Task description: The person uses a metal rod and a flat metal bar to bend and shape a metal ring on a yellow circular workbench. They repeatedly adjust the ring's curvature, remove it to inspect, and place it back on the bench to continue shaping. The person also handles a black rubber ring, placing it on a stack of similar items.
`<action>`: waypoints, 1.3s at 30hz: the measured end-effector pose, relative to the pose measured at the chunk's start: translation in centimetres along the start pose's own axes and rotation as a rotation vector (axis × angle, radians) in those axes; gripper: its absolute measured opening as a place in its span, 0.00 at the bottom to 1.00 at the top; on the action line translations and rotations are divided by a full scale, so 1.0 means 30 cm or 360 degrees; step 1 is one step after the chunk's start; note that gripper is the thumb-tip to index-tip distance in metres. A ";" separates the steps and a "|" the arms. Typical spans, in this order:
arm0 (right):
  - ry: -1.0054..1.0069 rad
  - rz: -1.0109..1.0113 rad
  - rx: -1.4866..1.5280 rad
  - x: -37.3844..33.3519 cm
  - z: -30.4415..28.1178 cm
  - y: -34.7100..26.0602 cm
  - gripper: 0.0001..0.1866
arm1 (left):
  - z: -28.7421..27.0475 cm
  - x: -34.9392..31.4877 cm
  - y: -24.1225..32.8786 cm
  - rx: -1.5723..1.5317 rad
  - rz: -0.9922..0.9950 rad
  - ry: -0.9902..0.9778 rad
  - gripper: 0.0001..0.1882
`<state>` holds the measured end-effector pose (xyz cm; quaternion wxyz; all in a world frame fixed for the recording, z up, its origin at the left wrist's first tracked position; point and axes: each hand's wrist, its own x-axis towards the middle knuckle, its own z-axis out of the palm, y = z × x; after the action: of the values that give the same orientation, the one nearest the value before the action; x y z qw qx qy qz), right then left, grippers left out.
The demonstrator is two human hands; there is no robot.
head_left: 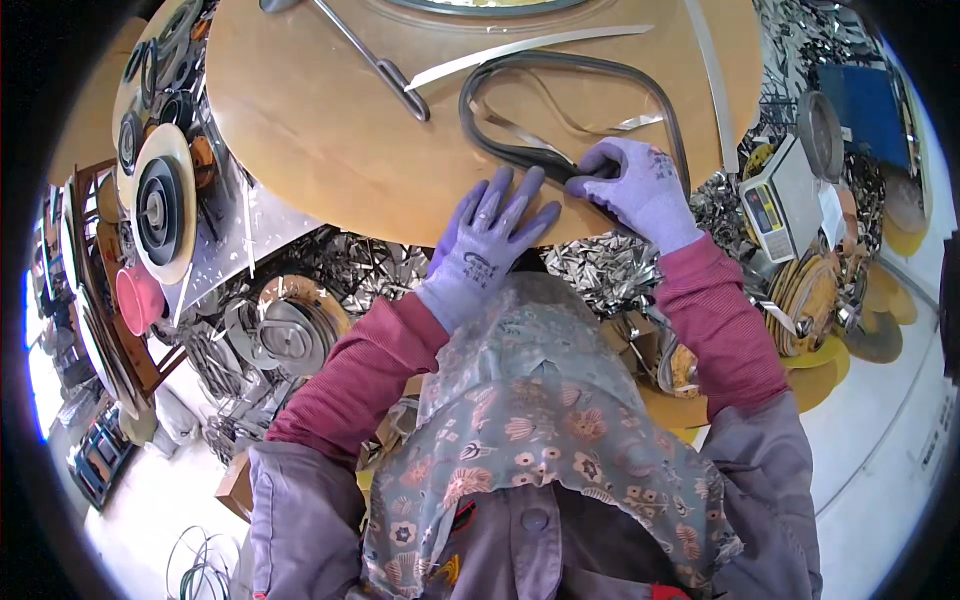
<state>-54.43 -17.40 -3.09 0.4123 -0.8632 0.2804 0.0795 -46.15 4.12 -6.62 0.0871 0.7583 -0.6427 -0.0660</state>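
A dark grey oval ring (615, 70), like a gasket, lies on the large round tan board (330, 150) in front of me. My right hand (640, 190), in a lilac work glove, is closed with thumb and forefinger pinched on the near side of this ring. Part of the ring runs hidden under that hand. My left hand (485, 245), gloved alike, lies open at the board's near edge, fingers stretched toward the thick dark stretch of the ring. Thin shiny metal strips (530, 52) lie across and inside the ring.
A metal rod tool (370, 70) lies at the board's far left. Metal scrap (610, 270) is heaped below the near edge. A scale with keypad (775, 205) and stacked round discs (805, 300) stand right; a black ringed disc (160, 210) and pink bowl (140, 298) are left.
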 end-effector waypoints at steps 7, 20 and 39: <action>-0.0049 0.0024 -0.0085 0.009 0.004 0.005 0.18 | 0.004 -0.004 -0.003 0.0030 0.0021 0.0069 0.36; -0.0093 0.0082 -0.0070 0.012 0.013 -0.019 0.20 | 0.024 -0.032 -0.025 0.0054 0.0067 0.0114 0.32; -0.0162 0.0099 -0.0150 0.038 0.014 -0.029 0.19 | 0.013 -0.029 -0.050 0.0102 0.0108 0.0190 0.30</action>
<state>-52.98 -17.12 -3.20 0.3823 -0.8673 0.2817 0.1492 -44.92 5.19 -7.35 0.1031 0.7411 -0.6634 0.0030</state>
